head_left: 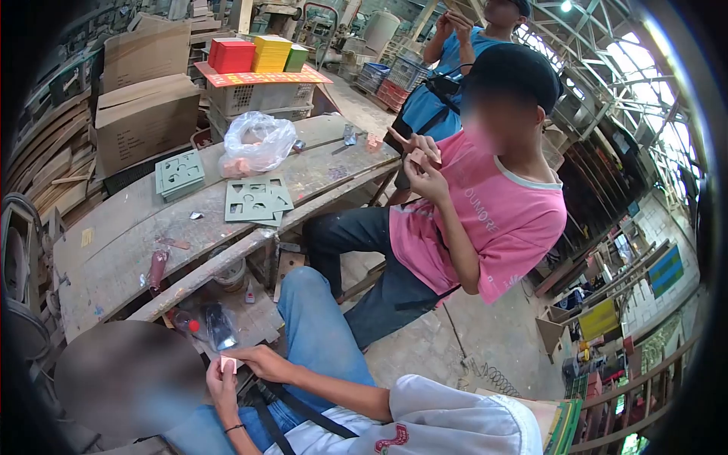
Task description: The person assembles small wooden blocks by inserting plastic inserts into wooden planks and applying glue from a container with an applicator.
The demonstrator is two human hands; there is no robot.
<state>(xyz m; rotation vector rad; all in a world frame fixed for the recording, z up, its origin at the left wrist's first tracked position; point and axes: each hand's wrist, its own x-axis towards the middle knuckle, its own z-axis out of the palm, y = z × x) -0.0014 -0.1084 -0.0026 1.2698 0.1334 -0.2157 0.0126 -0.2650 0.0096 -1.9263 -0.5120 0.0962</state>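
Low in the view, both my hands meet in front of my jeans around a small pale pink piece. My left hand, with a dark band at the wrist, pinches the piece between thumb and fingers. From the other side, my right hand reaches in with its fingertips at the piece's edge. Just beyond the hands, a dark phone-like slab lies in clear plastic near a red cap.
A long wooden bench bears grey-green plates with cut-outs, a plastic bag and a red bottle. Beside it sits a person in pink holding small pieces; another stands behind. Cardboard boxes are stacked at the left.
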